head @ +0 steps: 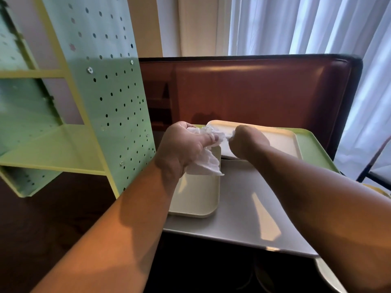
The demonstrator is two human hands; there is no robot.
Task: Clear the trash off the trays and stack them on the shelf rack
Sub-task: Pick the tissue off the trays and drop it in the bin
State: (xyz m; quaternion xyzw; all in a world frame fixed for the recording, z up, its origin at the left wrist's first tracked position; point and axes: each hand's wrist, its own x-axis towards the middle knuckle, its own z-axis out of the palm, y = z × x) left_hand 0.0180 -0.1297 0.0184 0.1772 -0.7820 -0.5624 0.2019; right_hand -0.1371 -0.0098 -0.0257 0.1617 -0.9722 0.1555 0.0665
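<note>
Fingers of left hand [182, 144] clench crumpled napkin [204, 163]; right hand [245, 140] pinches its far end; napkin hangs toward viewer.

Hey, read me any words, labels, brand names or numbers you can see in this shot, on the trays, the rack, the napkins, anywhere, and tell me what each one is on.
None: no readable text shows in this view.
The shelf rack bears only punched dots and star-shaped holes.
The cream tray, white tray and green tray are plain.
The crumpled napkin in the left hand is blank; so is the table.
</note>
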